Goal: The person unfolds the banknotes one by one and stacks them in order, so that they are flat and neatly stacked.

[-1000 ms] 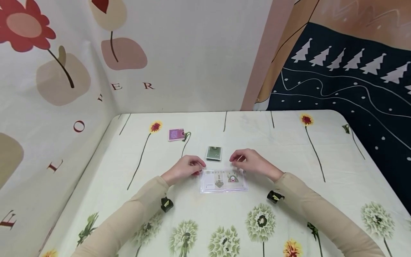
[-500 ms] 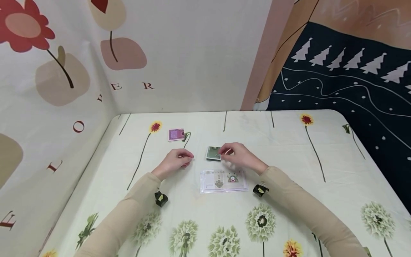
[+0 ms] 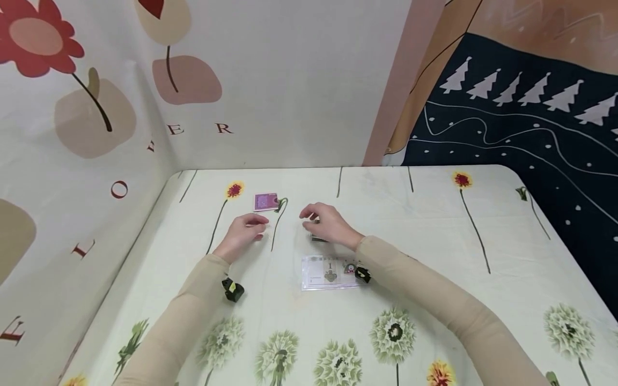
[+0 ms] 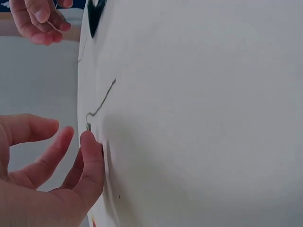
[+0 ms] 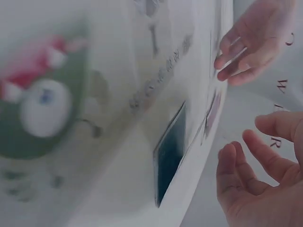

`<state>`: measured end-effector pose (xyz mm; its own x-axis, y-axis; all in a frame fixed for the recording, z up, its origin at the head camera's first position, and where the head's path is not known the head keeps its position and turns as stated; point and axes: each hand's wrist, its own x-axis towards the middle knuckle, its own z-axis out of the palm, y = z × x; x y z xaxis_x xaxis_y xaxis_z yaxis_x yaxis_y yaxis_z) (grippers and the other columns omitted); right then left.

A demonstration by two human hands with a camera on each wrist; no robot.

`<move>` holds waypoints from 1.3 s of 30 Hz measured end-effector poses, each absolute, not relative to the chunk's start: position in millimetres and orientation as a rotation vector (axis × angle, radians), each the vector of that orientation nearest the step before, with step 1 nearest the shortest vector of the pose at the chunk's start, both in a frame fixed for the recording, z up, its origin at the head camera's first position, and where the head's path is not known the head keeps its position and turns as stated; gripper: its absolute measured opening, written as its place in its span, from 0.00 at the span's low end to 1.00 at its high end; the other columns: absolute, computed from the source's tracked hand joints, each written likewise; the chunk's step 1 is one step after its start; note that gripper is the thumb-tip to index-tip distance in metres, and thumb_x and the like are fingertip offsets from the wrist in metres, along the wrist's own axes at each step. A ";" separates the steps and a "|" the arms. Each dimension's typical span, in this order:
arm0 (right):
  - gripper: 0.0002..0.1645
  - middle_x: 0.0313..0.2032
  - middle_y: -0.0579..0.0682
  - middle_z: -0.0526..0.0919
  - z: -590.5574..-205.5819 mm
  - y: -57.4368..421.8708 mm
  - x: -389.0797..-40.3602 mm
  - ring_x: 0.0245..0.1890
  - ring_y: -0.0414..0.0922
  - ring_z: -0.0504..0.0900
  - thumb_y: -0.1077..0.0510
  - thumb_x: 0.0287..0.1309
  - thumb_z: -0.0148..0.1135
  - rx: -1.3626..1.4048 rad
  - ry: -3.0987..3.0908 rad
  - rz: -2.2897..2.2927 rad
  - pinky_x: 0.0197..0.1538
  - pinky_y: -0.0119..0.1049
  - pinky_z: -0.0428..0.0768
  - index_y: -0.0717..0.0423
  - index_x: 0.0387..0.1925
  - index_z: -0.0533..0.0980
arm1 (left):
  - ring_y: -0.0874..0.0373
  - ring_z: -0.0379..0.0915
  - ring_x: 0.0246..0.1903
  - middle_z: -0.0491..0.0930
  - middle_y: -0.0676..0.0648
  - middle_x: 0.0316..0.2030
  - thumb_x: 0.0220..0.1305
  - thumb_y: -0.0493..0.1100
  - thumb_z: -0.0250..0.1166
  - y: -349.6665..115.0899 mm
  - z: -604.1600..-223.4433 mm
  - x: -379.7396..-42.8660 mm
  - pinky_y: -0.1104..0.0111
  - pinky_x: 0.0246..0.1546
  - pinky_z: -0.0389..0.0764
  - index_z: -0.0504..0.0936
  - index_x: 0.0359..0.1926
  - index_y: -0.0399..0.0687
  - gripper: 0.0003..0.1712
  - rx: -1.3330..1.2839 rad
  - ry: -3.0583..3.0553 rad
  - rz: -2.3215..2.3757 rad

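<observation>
My left hand [image 3: 243, 233] is held over the cloth just below and left of a small purple folded note [image 3: 265, 202], with its fingers loosely bent and nothing between them. The right hand [image 3: 330, 222] hovers over a small green note packet [image 3: 318, 238] and covers most of it in the head view. In the right wrist view the green packet [image 5: 171, 156] lies flat, apart from the bent fingers [image 5: 227, 170]. Nearer to me a pale note [image 3: 318, 273] printed with a 1 and a cartoon figure lies in a clear sleeve, partly overlapped by the right wrist.
A white tablecloth [image 3: 434, 225] with printed flowers and stems covers the table. Behind it and to the left hangs a white printed cloth [image 3: 289, 96]. A dark cloth with white trees [image 3: 521, 128] hangs at the right. Each wrist wears a black camera mount [image 3: 233, 290].
Both hands have moved away from the sleeved note, forward and to the left. The right hand now overlaps the green packet, and the left has come close to the purple note. The notes have stayed put.
</observation>
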<state>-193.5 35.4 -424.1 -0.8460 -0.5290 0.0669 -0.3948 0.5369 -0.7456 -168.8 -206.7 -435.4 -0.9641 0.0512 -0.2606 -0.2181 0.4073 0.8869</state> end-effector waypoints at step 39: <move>0.29 0.69 0.56 0.62 -441.2 -50.3 -248.7 0.69 0.53 0.58 0.58 0.68 0.51 -0.614 2.569 -0.849 0.69 0.46 0.57 0.60 0.69 0.63 | 0.48 0.67 0.56 0.65 0.33 0.58 0.68 0.30 0.49 -222.6 -432.6 -211.1 0.66 0.59 0.71 0.65 0.62 0.27 0.23 -0.517 2.221 1.925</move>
<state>-248.7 -50.3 -441.2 -0.8388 -0.5059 -0.2014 -0.2862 0.7243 -0.6273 -211.1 -222.6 -432.6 -0.9280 -0.1552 -0.3388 -0.3574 0.1134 0.9270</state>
